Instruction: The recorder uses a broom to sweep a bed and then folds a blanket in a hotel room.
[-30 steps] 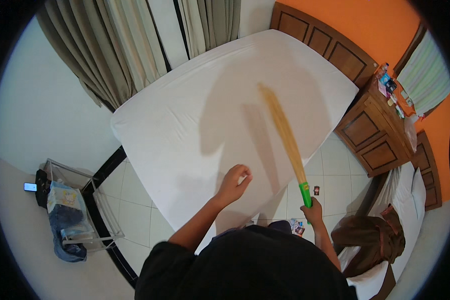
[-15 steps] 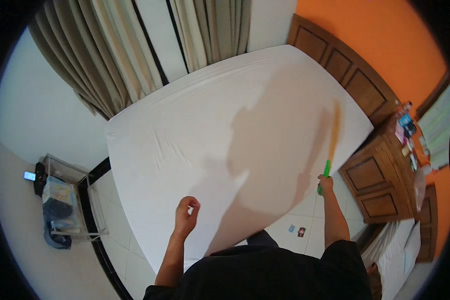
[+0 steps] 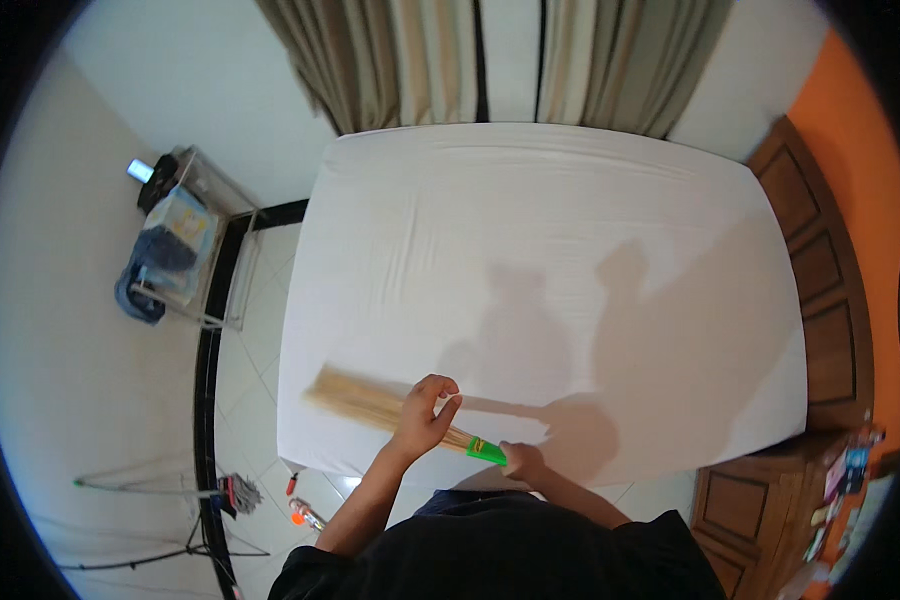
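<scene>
My right hand (image 3: 522,462) grips the green handle of a bed broom (image 3: 355,400) with pale straw-coloured bristles. The broom points left across the near part of the bed (image 3: 450,240), which is covered by a white fitted sheet. Its far bristle ends are blurred; whether they touch the sheet I cannot tell. Above the middle of the broom is my left hand (image 3: 425,415), fingers loosely bent, thumb apart, holding nothing visible. It hides part of the bristles. A few faint creases run through the sheet on the left, and my shadow falls on the right side.
A wooden headboard (image 3: 825,270) borders the bed's right end, with a wooden cabinet (image 3: 740,505) holding small items near it. Curtains (image 3: 430,65) hang behind. On the left stand a rack (image 3: 205,260) with folded cloth and a mop (image 3: 238,493); a bottle (image 3: 308,514) lies on the floor.
My view has turned toward the bed's left side. The broom has swung from the right, pointing away, to the near left, pointing left. My right hand has come in close to my left.
</scene>
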`<state>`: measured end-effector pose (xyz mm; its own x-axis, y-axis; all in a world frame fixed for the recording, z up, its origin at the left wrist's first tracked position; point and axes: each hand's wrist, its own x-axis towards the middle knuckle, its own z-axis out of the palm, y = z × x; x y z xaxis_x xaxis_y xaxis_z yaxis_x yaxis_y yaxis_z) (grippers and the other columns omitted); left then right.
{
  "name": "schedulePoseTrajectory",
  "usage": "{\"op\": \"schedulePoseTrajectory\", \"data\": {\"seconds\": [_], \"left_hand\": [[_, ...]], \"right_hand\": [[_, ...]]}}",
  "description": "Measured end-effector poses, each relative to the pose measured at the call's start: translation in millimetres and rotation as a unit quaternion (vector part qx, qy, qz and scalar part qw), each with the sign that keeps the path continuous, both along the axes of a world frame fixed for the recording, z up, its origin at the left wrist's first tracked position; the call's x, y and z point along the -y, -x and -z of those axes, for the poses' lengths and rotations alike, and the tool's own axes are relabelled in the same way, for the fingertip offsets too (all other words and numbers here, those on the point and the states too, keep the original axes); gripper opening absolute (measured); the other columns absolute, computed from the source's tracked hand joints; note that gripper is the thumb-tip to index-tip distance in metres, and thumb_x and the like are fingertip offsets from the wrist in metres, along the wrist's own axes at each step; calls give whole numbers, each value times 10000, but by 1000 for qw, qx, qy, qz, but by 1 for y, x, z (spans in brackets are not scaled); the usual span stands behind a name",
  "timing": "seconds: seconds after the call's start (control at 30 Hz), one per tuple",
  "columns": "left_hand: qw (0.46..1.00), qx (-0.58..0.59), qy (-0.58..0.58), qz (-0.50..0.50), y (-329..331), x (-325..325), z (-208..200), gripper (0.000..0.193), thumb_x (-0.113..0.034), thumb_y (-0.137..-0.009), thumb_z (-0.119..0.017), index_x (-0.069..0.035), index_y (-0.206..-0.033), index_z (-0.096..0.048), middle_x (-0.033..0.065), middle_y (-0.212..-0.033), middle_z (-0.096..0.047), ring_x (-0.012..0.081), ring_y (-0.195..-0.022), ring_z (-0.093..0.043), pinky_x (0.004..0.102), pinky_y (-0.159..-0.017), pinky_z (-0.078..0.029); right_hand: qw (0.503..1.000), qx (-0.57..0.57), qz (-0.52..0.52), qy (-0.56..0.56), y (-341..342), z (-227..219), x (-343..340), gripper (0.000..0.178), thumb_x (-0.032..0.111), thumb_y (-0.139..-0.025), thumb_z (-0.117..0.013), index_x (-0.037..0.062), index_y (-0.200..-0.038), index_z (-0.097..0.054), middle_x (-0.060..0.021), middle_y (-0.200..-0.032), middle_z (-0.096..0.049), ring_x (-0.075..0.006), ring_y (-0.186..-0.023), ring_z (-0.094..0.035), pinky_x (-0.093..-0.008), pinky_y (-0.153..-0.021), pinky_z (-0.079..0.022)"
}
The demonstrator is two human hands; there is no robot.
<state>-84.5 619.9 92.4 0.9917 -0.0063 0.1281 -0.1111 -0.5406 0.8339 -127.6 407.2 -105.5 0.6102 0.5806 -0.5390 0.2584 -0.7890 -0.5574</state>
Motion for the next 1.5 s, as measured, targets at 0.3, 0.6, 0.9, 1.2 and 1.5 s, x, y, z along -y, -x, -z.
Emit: {"op": "schedulePoseTrajectory", "data": {"seconds": [0.3, 0.6, 0.9, 1.2, 1.5], "left_hand": [[990, 14, 13, -142, 44, -62, 15, 83, -65, -749, -554, -16, -790, -501, 108, -731, -521, 236, -682, -497, 317, -627, -408], [990, 49, -15, -130, 65, -97, 5, 88, -47, -747, -555, -20, -801, -491, 108, -742, -516, 243, -715, -507, 320, -646, -407], [981, 93, -29, -170, 81, -131, 2, 108, 1, -713, -562, -7, -791, -487, 134, -743, -523, 281, -690, -504, 336, -614, -404], [977, 41, -57, -200, 133, -140, 12, 106, 3, -705, -560, -10, -781, -487, 114, -752, -529, 259, -709, -510, 324, -637, -407], [967, -2, -78, -241, 150, -148, 12, 104, -7, -707, -559, -12, -786, -492, 116, -749, -524, 254, -703, -505, 328, -638, -409]], "right_hand": [[839, 232, 484, -89, -206, 26, 85, 166, 141, -659, -578, 9, -732, -508, -113, -648, -559, -237, -618, -561, -376, -557, -435], [970, -44, 231, 58, -54, 101, -75, 236, 172, -672, -532, 33, -863, -524, -173, -860, -582, -322, -809, -564, -401, -684, -455], [988, 136, 0, -76, -55, -14, -83, 194, 130, -660, -521, 61, -841, -537, -163, -781, -584, -353, -748, -557, -443, -622, -437], [831, 76, 550, -25, -252, 54, -52, 203, 199, -676, -574, 6, -721, -533, -127, -696, -585, -264, -623, -574, -357, -569, -458], [988, -48, -136, 58, -29, 55, -217, 268, 148, -661, -484, 36, -893, -559, -174, -893, -589, -322, -869, -556, -390, -741, -450]]}}
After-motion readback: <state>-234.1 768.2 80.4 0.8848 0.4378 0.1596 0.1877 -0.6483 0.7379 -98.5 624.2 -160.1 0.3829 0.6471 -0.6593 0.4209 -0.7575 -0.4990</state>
